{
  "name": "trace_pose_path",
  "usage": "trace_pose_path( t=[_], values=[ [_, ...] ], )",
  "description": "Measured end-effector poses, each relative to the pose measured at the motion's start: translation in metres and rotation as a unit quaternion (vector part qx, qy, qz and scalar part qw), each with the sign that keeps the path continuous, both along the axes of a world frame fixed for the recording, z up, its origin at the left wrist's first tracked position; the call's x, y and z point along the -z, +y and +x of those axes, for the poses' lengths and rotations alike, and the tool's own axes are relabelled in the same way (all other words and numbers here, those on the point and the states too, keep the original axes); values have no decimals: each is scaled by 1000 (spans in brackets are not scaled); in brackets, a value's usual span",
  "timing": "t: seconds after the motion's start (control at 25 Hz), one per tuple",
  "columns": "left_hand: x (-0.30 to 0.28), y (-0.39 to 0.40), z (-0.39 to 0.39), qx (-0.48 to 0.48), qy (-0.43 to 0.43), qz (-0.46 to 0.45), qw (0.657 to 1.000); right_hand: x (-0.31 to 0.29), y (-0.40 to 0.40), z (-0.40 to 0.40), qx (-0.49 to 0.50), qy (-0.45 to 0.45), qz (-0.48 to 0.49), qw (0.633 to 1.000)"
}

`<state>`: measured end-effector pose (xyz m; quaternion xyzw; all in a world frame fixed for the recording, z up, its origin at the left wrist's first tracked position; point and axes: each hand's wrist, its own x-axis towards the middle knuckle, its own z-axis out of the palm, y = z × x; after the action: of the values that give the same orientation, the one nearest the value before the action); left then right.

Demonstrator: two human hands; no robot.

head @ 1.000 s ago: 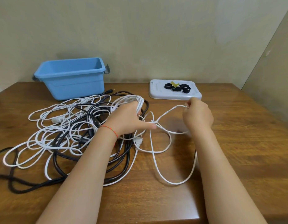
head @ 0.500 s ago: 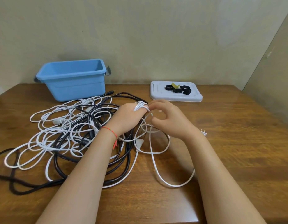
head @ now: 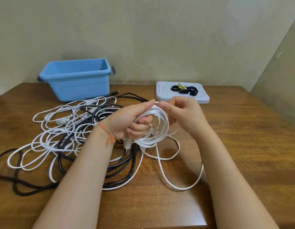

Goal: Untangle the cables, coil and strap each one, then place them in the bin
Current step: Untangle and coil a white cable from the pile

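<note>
I see the fingers (head: 140, 128) of my left hand (head: 126, 121) curled tight through a coil of white cable (head: 157, 126). The loops hang around those fingers like a bunch of rings. The thumb lies along the top of the coil. My right hand (head: 184, 116) is just beside it, and its fingers (head: 163, 105) pinch the cable at the top of the coil, right by the left thumb tip. So both hands are gripping the same white cable.

A small white plug (head: 127, 143) hangs just under the left fingers. From the bottom of the coil, loose white loops (head: 179, 185) drop down onto the worktop (head: 242, 146) and curve toward me, under my right arm.

On my left wrist is a thin red string (head: 108, 136).

Out past the left hand, on its far side from the right hand, lies a big messy pile. White cables (head: 49, 141) and black cables (head: 125, 164) are all mixed up there, flat on the worktop.

Farther away from the fingers, behind the pile, stands the blue bin (head: 80, 85) by the wall. I see no cable in it.

Just behind the right fingers lies a flat white tray (head: 161, 95). On it sit small black straps (head: 184, 90), rolled into little rings, and a bit of something yellow that I cannot make out.
</note>
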<state>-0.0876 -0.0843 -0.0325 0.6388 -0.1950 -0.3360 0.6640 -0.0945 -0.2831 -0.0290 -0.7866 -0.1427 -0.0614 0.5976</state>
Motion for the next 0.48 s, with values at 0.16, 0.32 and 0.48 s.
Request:
trace_pose_path(
  t=[0.16, 0.32, 0.48],
  values=[
    [7, -2, 13, -90, 88, -156, 980, 5, -5, 5, -34, 47, -13, 998],
    [8, 6, 18, -195, 163, -322, 912, 8, -6, 7, -8, 62, -71, 996],
    [12, 7, 20, -264, 202, -397, 856, 10, -7, 8, 6, 95, -24, 995]
  ],
)
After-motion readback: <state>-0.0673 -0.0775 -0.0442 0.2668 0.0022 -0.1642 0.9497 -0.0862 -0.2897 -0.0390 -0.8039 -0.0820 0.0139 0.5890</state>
